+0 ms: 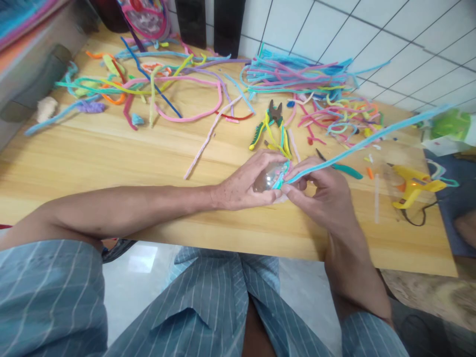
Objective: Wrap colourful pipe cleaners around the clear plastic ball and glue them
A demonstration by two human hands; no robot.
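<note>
Ball: a clear round ball (266,180), partly wrapped in pink and teal fuzzy stems, sits just right of the frame's centre, above the worktop's near edge.
Left hand: the left hand (241,186) is curled around the ball from the left, with its thumb below and its fingers over the top.
Right hand: the right hand (323,198) is closed in a pinch, with thumb and forefinger pressing the blue stem against the ball's right side.
Blue stem: the blue stem (372,141) runs from the pinch up to the right edge of the frame. It is clear of the surface and blurred at its far end.
Worktop: the worktop (111,148) is pale wood with long grain. Its lower left is bare and its far half is littered.
Pliers: the pliers (275,113) have yellow and green handles and lie just above the hands among short stems.
Pile: a dense pile (297,74) of blue, pink and yellow stems lies at upper centre by the wall.
Loose stems: long loose stems (167,84) are spread across the upper left.
Glue gun: a yellow glue gun (411,186) lies at right, with a clear glue stick (377,198) beside it.
Wall: white tiles (372,39) with dark joints fill the upper right.
Floor: pale glossy floor (134,263) shows below the worktop edge.
Shirt: a blue striped shirt (208,302) fills the bottom of the frame.
</note>
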